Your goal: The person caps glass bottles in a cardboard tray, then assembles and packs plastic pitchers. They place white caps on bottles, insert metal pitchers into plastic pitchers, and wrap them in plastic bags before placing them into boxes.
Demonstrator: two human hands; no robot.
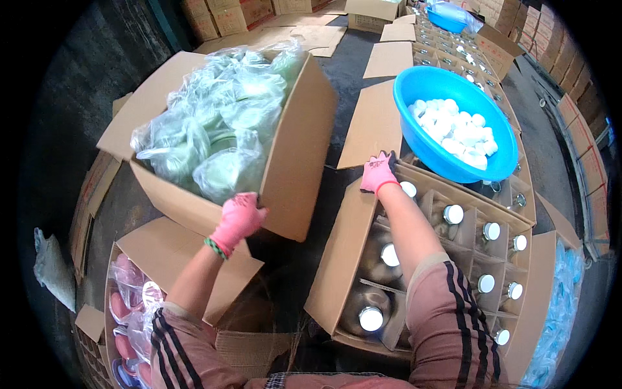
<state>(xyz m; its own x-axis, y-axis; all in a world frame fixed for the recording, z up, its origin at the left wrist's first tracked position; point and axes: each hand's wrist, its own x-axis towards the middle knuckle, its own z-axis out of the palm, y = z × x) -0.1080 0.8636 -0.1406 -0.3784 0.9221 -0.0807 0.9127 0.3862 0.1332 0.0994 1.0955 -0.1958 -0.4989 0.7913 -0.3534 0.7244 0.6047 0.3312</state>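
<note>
My left hand [240,222], in a pink glove, has its fingers closed at the near rim of a large open cardboard box [310,146]. Clear plastic bags [230,168] with pale green round items inside fill this box, which sits tilted. My right hand [380,174], gloved in pink as well, grips the far left corner of a divided carton [337,272]. Glass jars with white lids [370,318] stand in several of its compartments. My right forearm crosses over the carton and hides some of them. Fingertips of both hands are partly hidden.
A blue basin [405,123] of white lids [457,133] rests on the row of cartons beyond. Lower left is a box of pink bagged items [129,292]; at the right edge, a box with blue plastic bags [558,311]. Flattened cardboard [304,39] covers the far floor.
</note>
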